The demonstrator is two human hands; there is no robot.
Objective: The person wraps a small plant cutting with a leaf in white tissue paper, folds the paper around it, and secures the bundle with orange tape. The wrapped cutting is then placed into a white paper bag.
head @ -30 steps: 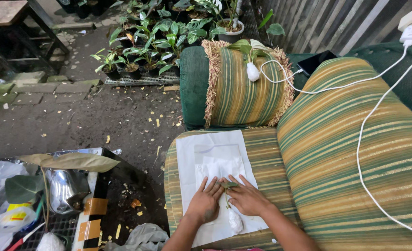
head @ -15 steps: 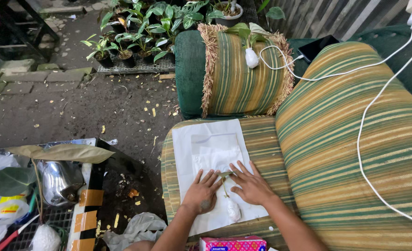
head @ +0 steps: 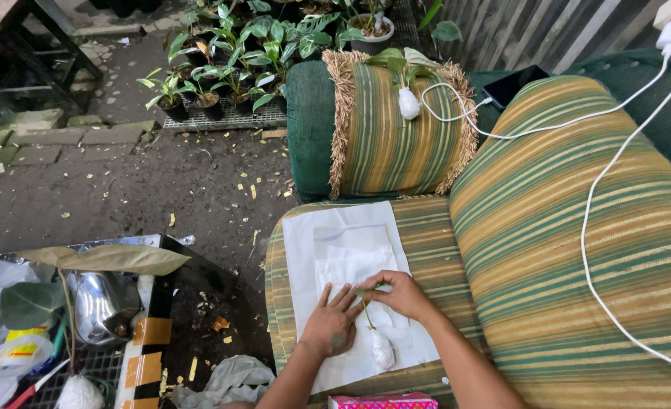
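Cutting (head: pixel 367 307) on white sheet (head: pixel 347 257).
Right hand (head: pixel 402 294) now pinches its stem; left hand (head: pixel 329 327) has flattened, fingers spread.

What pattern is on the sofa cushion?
Green and gold stripes on the fabric sofa cushion, clearest in the head view.

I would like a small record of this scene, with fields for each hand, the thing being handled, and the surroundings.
left hand: the left hand lies flat, fingers spread, on the white paper sheet
right hand: the right hand pinches the top of the thin green plant stem
stem base: wrapped in a small white bundle lying on the sheet
support: green and yellow striped sofa seat
behind: striped fringed cushion with a second white-wrapped cutting
cable: white charger cable across the backrest
ground: small potted green plants
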